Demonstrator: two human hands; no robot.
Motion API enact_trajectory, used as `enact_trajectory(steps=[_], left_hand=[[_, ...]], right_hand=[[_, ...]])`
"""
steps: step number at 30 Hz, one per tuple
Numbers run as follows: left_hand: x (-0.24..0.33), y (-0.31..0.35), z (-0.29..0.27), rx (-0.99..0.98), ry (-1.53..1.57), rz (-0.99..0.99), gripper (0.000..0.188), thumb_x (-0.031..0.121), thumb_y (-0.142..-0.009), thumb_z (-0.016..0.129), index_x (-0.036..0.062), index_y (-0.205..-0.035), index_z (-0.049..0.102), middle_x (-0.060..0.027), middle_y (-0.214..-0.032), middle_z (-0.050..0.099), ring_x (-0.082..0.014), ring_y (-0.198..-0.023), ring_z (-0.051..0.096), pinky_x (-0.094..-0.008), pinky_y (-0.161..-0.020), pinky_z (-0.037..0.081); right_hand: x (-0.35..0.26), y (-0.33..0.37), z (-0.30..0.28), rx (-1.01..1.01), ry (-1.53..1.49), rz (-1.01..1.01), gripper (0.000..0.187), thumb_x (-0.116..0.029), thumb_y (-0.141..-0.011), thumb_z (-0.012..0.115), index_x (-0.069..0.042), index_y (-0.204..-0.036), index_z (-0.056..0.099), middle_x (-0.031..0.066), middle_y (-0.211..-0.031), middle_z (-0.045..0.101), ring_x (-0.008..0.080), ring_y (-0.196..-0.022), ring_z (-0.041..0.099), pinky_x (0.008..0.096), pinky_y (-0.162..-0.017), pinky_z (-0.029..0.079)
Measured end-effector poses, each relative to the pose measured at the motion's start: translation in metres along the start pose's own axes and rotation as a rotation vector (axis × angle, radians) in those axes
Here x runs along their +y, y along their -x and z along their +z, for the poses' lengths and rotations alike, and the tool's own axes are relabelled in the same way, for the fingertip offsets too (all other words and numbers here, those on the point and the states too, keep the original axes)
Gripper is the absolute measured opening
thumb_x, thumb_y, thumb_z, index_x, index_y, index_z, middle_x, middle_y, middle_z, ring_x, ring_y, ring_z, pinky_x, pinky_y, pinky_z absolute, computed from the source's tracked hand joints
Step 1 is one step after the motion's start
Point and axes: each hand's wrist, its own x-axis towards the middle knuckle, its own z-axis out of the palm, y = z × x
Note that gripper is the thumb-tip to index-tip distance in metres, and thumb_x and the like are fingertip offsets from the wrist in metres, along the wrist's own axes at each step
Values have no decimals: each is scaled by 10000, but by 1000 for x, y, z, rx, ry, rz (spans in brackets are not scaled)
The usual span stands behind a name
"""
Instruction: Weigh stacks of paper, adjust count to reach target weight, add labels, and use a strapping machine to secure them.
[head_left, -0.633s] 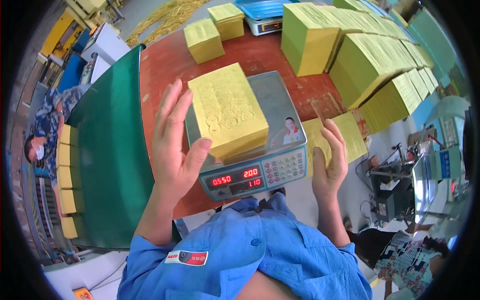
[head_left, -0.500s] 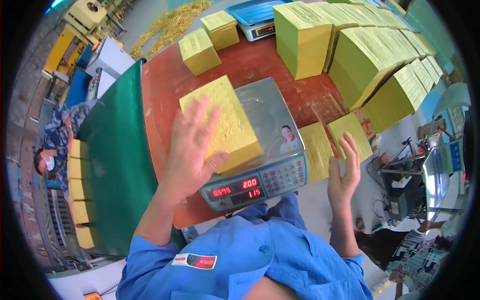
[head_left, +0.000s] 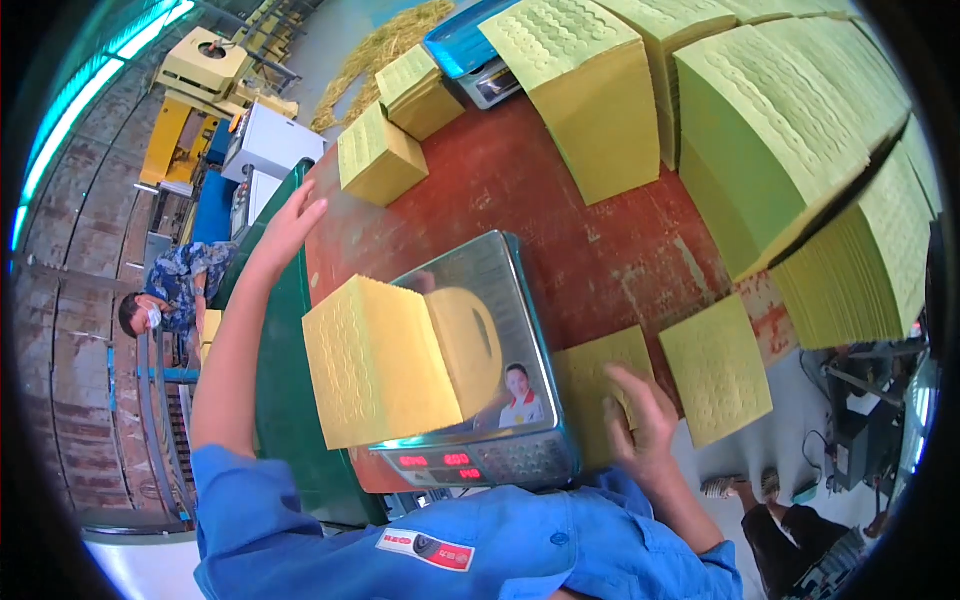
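Left hand [head_left: 292, 225] open, fingers spread, raised clear of the yellow paper stack [head_left: 375, 365] on the scale [head_left: 500, 300]; right hand [head_left: 640, 415] open, fingers resting on a thin yellow pile [head_left: 590, 375] on the red bench [head_left: 560, 210].

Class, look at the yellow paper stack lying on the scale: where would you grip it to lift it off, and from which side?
Probably grip the paper stack at its left edge, coming from the left. That edge seems to overhang the scale platform, so fingers could slide underneath; a second hand on the opposite edge would keep the loose sheets together.
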Motion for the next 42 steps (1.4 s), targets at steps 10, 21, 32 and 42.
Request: enact_trajectory(steps=[10,21,32,42], left_hand=[[22,-166,43,106,-294,21,1024,601,-775,678,-23,-1484,281,-290,-1431,426,-355,-1357,410,-396,-1108,336],[-31,-199,88,-96,-480,-113,944,684,-848,457,184,-1561,93,-341,-1541,132,-428,-1462,118,-475,-1180,149],[15,-207,104,180,-697,-34,662,433,-782,725,140,-1334,508,-138,-1367,475,-308,-1324,406,-527,-1037,392],[3,-178,101,223,-486,-100,761,329,-825,682,276,-1494,324,-125,-1560,262,-347,-1422,268,-602,-1109,277]], right_hand=[[29,4,5,-78,-53,97,368,69,-751,609,0,-1112,610,205,-1057,653,361,-938,650,402,-817,533],[24,-1,5,-60,-46,115,340,77,-728,615,-25,-1051,634,179,-998,665,343,-879,659,396,-762,538],[24,-2,7,-77,4,55,303,92,-733,601,-10,-1017,628,179,-969,671,344,-868,659,392,-765,540],[19,5,19,-28,159,42,223,103,-783,546,10,-969,628,167,-920,674,319,-845,661,380,-781,522]])
